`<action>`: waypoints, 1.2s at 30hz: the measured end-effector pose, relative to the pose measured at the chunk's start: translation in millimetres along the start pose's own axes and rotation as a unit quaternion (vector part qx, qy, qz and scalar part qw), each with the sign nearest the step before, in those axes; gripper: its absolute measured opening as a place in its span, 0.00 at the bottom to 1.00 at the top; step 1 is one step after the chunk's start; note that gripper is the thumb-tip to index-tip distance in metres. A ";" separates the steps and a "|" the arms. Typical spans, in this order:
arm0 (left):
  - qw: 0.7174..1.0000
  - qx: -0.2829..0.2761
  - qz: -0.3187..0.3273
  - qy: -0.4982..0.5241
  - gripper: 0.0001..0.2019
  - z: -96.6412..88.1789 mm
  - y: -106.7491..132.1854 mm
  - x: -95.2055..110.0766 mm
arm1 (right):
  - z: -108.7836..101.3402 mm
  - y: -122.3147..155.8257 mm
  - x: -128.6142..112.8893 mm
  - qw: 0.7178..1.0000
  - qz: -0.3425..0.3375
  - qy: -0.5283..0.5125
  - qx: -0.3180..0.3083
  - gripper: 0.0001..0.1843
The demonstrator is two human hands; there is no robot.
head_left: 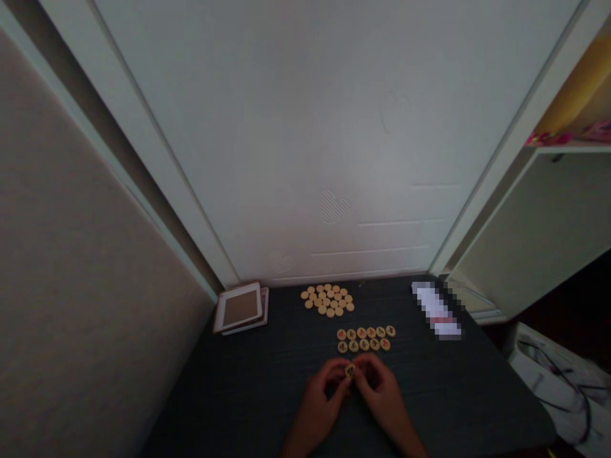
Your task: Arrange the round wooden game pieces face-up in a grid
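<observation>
Between my fingertips is one round wooden Chinese chess piece (350, 371) with a dark character on its face. My left hand (325, 389) pinches it from the left, and my right hand (377, 383) grips its right side with thumb and fingers. Just beyond my hands, two rows of chess pieces (363, 340) lie face up, some with red and some with dark characters. Farther back, a loose cluster of chess pieces (327, 299) shows plain faces.
At the table's back left, a box and lid (241, 306) are stacked against the wall. A pixelated flat object (435, 312) lies at the back right. The dark table (229, 394) meets a white panel (296, 159) behind. A white container with cables (563, 381) stands beyond the right edge.
</observation>
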State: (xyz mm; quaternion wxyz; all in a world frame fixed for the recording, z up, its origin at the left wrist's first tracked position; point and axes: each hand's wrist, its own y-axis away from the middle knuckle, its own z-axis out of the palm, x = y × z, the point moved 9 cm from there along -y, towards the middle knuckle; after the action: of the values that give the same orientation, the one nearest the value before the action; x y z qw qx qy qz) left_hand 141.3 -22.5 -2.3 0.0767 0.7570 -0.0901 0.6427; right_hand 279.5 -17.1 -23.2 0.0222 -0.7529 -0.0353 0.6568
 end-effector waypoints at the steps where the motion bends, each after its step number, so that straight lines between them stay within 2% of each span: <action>1: 1.000 0.002 0.001 0.004 0.11 -0.5 0.3 0.3 | 0.2 -0.2 0.7 1.000 0.002 0.003 0.001 0.15; 16: 1.000 -0.015 0.004 0.017 0.10 2.3 -0.5 -2.1 | 0.9 -1.3 1.9 1.000 0.007 -0.001 0.011 0.16; 27: 1.000 0.005 0.001 0.005 0.12 -0.6 1.5 4.0 | -3.4 -0.9 -5.6 1.000 0.001 -0.016 0.011 0.20; 36: 1.000 -0.004 0.010 -0.015 0.12 0.9 0.4 3.5 | -4.4 -1.7 -3.8 1.000 0.007 0.001 0.020 0.19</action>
State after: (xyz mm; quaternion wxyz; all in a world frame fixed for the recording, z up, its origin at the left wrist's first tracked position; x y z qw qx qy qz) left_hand 142.6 -23.2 1.0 0.0719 0.7654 -0.1019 0.6314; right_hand 283.2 -15.7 -18.7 0.0321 -0.7529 -0.0168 0.6571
